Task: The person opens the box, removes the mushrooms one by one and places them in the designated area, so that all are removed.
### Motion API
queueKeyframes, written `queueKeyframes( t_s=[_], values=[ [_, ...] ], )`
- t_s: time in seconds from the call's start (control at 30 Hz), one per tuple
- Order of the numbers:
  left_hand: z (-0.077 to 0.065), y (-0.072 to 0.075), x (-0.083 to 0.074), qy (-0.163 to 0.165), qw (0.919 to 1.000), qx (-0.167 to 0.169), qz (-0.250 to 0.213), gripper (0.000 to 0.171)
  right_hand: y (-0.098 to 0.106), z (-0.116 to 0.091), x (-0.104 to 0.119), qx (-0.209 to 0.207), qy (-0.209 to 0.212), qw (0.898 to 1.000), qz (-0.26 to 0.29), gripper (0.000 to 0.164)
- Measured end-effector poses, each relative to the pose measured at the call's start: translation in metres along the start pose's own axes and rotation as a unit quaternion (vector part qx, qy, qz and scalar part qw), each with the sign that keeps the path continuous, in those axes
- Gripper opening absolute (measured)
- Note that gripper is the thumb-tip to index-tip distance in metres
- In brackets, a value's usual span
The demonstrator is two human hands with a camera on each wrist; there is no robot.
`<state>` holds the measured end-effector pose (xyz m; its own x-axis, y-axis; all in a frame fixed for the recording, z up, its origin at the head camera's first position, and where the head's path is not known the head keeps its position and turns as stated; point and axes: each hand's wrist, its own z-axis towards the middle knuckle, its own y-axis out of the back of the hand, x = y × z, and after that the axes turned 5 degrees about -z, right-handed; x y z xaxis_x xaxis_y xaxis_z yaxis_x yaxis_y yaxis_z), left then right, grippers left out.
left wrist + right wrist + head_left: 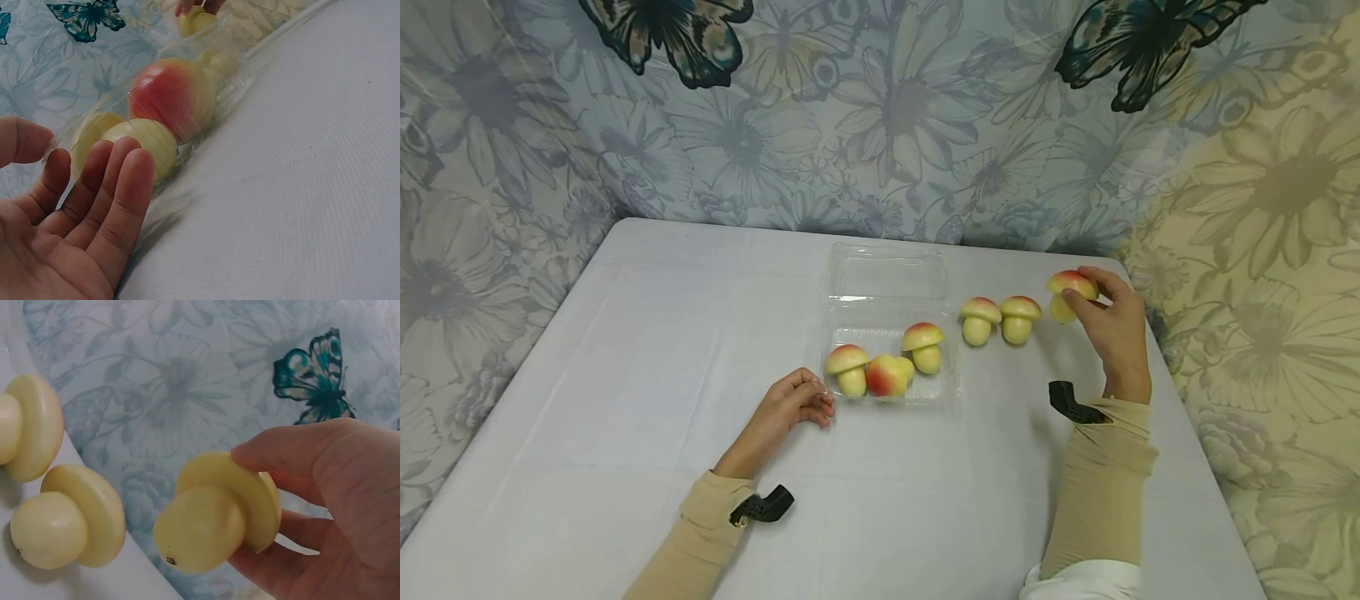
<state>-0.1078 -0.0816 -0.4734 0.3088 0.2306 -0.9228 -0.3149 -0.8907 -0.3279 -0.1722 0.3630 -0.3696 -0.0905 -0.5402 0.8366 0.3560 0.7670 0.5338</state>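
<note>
My right hand (1112,321) holds a toy mushroom (203,522) by its yellow-and-red cap, thumb on one side and fingers on the other, above the table's far right part. Two more mushrooms (980,321) (1019,319) stand side by side to its left. At the near left corner of a clear plastic container (942,387), my left hand (786,406) pinches the rim between thumb and index finger, the other fingers extended along its side. Inside the container are two upright mushrooms (847,369) (923,347) and one lying on its side (889,376), red cap towards me.
The container's clear lid (887,271) lies folded back towards the wall. A white cloth covers the table (625,400). Floral wallpaper (910,125) with butterfly decorations (681,33) rises right behind the table's far edge.
</note>
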Motion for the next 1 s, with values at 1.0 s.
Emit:
queueKeyframes(
  t_s=[1.0],
  values=[
    [0.001, 0.001, 0.001, 0.000, 1.0000, 0.000, -0.001, 0.016, -0.002, 0.006, -0.018, 0.031, -0.052, 0.997, -0.053, 0.055]
  ],
)
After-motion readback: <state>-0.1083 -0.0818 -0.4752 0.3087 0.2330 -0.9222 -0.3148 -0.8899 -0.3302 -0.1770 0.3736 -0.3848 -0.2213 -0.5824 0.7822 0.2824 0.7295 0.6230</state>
